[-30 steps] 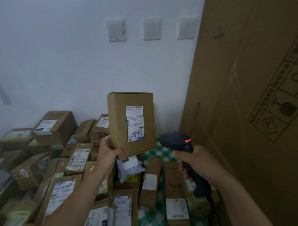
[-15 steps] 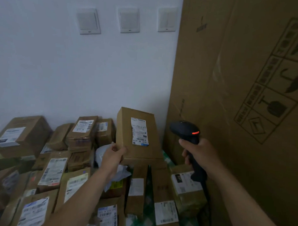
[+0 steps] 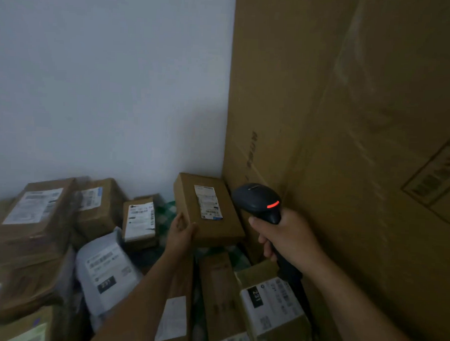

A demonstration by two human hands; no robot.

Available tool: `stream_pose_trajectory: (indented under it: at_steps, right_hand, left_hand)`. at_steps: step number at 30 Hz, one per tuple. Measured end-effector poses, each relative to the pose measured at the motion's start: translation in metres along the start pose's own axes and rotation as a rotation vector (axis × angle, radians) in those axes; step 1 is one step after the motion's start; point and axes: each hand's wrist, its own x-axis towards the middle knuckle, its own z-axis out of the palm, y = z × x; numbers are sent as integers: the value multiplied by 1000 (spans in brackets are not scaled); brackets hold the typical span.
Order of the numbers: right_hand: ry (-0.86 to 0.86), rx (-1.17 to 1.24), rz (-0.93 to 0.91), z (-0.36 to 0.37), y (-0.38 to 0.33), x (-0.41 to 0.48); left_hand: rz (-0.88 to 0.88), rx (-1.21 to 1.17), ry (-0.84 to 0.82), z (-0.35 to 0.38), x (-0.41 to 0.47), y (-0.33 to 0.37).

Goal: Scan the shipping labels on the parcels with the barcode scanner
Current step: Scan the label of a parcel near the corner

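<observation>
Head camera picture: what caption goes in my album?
Left hand holds a brown parcel by its corner while right hand grips the barcode scanner beside it.

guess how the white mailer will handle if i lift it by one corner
The white mailer looks like thin wrinkled plastic, so it will probably flop and sag, not hold shape. Its smooth film may slip in a pinch. Its weight cannot be told from here.

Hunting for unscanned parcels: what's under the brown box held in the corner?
Green checked cloth shows beside and below the brown box; the left hand grips its corner. Whatever lies directly beneath is covered.
</observation>
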Motion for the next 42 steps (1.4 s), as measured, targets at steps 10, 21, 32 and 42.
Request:
stream_pose_trajectory:
  at_steps: [10,21,32,42]
  right_hand:
    - [-16,-36,-1,11,20,25]
    - [-90,-91,15,25,22,10]
    - [-157,-1,77,33,26,-60]
    - [-209,-65,98,44,45,-94]
  left_hand:
    - [2,264,44,5,48,-31]
    - [289,952,-130,-11,25,-48]
    - [18,839,35,-48,-140,-99]
    - [-69,1247,239,-35,-158,-120]
